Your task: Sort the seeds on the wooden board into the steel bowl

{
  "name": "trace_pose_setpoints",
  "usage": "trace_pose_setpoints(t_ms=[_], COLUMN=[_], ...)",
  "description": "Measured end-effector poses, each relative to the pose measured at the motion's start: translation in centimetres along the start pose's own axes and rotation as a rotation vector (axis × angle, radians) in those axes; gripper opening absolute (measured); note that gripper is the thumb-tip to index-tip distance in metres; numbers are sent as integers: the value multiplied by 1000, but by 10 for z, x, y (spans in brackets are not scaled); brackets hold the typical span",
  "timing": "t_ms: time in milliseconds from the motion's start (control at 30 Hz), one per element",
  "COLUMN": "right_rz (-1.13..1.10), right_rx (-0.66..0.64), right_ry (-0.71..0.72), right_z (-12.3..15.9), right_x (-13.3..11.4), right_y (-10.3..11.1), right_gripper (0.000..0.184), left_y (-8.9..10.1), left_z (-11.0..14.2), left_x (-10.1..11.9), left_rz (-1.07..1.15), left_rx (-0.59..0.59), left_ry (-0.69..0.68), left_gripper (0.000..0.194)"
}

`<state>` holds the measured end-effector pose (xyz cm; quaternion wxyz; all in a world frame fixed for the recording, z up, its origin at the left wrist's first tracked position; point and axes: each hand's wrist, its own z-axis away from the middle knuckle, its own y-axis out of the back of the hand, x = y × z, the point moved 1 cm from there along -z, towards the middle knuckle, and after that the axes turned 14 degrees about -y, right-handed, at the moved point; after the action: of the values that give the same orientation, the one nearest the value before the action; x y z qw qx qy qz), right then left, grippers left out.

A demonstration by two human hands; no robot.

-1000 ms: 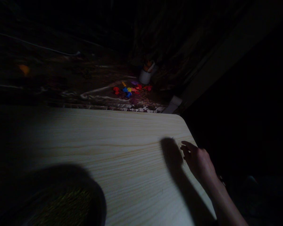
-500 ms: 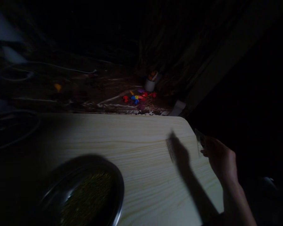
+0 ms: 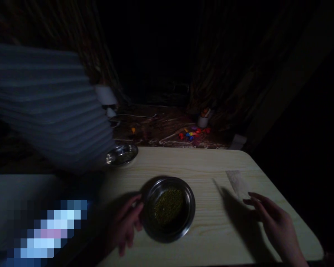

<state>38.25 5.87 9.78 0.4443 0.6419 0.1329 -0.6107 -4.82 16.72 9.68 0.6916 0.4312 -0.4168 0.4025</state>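
Note:
A round metal bowl (image 3: pixel 168 209) holding green-yellow grains stands on the pale wooden table (image 3: pixel 206 163), near its front edge. My left hand (image 3: pixel 125 226) lies at the bowl's left rim with its fingers apart and its fingertips against the rim. My right hand (image 3: pixel 272 220) hovers over the table's right side. Its thumb and forefinger pinch the near end of a small pale strip-like packet (image 3: pixel 236 182), which points away from me. The scene is very dark apart from the lit tabletop.
A second, smaller metal bowl (image 3: pixel 122 155) sits at the table's far left. Beside it, another person's striped sleeve (image 3: pixel 47 107) reaches in from the left. On the dark floor beyond lie several coloured toys (image 3: pixel 192 132) and a white cup (image 3: pixel 203 120). The table's rounded corner (image 3: pixel 247 155) is at the right.
The view swung left and down, bringing the grain bowl to the centre and showing the second bowl and the striped sleeve. My left hand came to the bowl's rim. My right hand picked up the packet.

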Motion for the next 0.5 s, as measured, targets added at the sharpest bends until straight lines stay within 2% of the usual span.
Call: trace_pose_setpoints(t_ms=[100, 167, 267, 400, 500], right_rz=[-86, -103, -118, -87, -57], right_rx=[-49, -94, -135, -88, -63], right_ry=[-1, -10, -20, 27, 59], right_z=[23, 33, 38, 35, 36], right_x=[3, 6, 12, 15, 11], right_y=[-23, -36, -47, -48, -48], right_gripper=[53, 54, 58, 54, 52], left_y=[-21, -29, -27, -17, -17], left_z=[-2, -6, -7, -4, -5], left_x=[-1, 0, 1, -3, -4], left_rz=[-15, 18, 41, 56, 77], left_rx=[-17, -60, -68, -43, -37], left_ry=[18, -39, -97, -122, -139], left_gripper=[94, 88, 76, 68, 66])
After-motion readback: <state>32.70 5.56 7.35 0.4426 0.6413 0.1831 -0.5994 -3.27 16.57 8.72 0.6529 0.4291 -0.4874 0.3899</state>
